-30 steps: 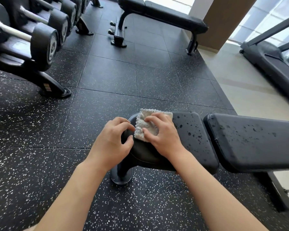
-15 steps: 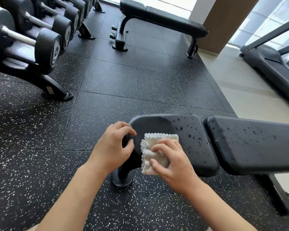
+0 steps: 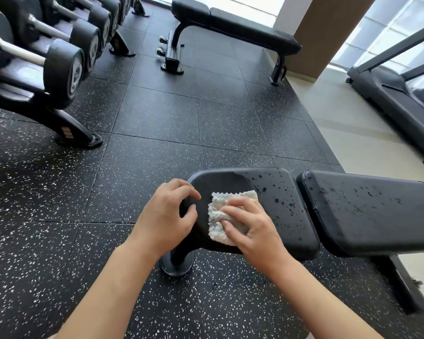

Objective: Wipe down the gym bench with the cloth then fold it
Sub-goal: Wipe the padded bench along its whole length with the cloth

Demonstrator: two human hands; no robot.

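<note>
A: Cloth [image 3: 224, 216] is bunched under my right hand [image 3: 251, 227], fingers curled over it and pressing it onto the seat pad [image 3: 267, 192] of the gym bench [image 3: 353, 211].

B: And the left hand [image 3: 165, 216]?

A: Just left of the cloth, fingers hooked over the pad's rounded end, bracing. Droplets sit right of my grip, so I'd sweep that way with flat, overlapping strokes onto the back pad [image 3: 367, 206].

B: Anything unclear?

A: The back pad's far end is cut off; the cloth's underside is hidden.
</note>
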